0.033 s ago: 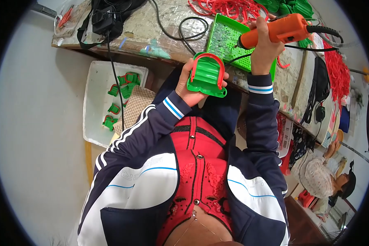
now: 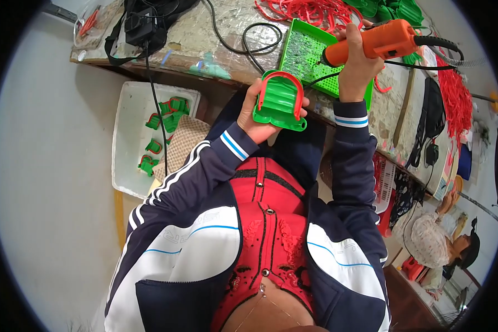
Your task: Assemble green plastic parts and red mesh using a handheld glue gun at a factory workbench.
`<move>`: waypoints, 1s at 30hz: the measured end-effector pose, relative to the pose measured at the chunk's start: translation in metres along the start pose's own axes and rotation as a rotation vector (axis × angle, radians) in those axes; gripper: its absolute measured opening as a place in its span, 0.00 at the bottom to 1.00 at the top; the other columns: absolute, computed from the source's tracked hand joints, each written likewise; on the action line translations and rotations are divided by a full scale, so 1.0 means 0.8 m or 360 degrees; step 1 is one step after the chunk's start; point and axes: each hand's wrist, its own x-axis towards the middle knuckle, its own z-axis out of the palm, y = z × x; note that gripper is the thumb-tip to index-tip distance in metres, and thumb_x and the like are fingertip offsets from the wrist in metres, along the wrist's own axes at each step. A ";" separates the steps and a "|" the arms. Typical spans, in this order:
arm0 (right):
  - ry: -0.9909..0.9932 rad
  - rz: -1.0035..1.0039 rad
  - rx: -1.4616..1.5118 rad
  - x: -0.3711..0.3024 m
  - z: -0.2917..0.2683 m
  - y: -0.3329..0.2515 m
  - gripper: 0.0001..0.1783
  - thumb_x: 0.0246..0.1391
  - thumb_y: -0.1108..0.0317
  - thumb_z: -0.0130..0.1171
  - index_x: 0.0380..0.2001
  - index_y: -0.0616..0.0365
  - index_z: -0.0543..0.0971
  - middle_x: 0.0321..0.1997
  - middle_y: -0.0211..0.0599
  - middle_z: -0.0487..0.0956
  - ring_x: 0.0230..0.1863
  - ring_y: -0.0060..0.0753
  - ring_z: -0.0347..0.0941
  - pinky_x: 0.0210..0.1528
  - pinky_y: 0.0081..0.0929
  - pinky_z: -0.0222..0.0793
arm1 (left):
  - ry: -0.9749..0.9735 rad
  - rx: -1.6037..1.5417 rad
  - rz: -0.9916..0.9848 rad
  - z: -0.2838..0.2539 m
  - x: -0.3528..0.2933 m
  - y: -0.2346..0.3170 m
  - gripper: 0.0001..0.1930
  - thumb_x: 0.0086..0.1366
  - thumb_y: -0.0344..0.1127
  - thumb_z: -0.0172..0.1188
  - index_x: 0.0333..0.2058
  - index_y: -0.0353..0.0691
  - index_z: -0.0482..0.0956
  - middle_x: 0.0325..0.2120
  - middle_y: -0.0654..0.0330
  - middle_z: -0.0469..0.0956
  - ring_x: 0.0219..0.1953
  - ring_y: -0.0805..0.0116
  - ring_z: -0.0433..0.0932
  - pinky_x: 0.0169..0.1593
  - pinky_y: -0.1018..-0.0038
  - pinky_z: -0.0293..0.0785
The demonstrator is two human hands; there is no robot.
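Observation:
My left hand (image 2: 253,119) is closed around a green plastic part (image 2: 282,101) with a ribbed hollow and a red curved strip along its rim. It is held in front of the bench edge, its ribbed side facing up. My right hand (image 2: 355,69) grips an orange electric screwdriver (image 2: 371,43), its black tip pointing left. The tip hovers over a bright green perforated tray (image 2: 335,86) on the bench, which holds many small screws (image 2: 307,52). The two hands are apart, and the screwdriver does not touch the green part.
A white foam box (image 2: 128,149) with several green and red parts stands below the bench (image 2: 227,66) at left. Red strips (image 2: 315,14) lie at the back. Black cables cross the bench; a power adapter (image 2: 141,27) sits at far left. Another person (image 2: 431,238) works at right.

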 end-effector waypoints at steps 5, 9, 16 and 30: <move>0.0070 -0.0108 -0.0110 -0.002 -0.001 0.013 0.19 0.47 0.76 0.62 0.42 0.64 0.68 0.26 0.35 0.75 0.26 0.27 0.75 0.35 0.24 0.72 | -0.0016 0.0015 0.0001 0.001 0.002 -0.001 0.37 0.56 0.63 0.55 0.54 0.37 0.66 0.47 0.40 0.72 0.46 0.46 0.74 0.50 0.56 0.72; 0.0069 -0.0113 -0.0125 -0.002 0.002 0.015 0.18 0.46 0.78 0.61 0.41 0.65 0.68 0.25 0.35 0.75 0.25 0.27 0.74 0.35 0.24 0.72 | -0.0011 0.0036 0.0019 0.002 -0.001 -0.002 0.37 0.56 0.63 0.55 0.54 0.37 0.66 0.46 0.41 0.72 0.46 0.47 0.74 0.50 0.56 0.72; 0.0163 -0.0212 -0.0016 0.003 -0.001 -0.003 0.17 0.47 0.79 0.59 0.41 0.68 0.69 0.25 0.39 0.75 0.25 0.28 0.73 0.34 0.26 0.72 | 0.0007 0.0107 0.0054 -0.001 -0.001 0.002 0.37 0.56 0.63 0.55 0.53 0.37 0.67 0.47 0.42 0.72 0.47 0.48 0.74 0.51 0.56 0.71; -0.0093 0.0131 0.0535 -0.058 0.013 -0.126 0.16 0.52 0.70 0.53 0.44 0.61 0.66 0.24 0.32 0.66 0.28 0.29 0.63 0.38 0.31 0.62 | 0.0034 0.0109 0.0075 -0.003 -0.006 0.007 0.39 0.54 0.63 0.57 0.53 0.35 0.67 0.47 0.42 0.71 0.49 0.48 0.73 0.52 0.56 0.70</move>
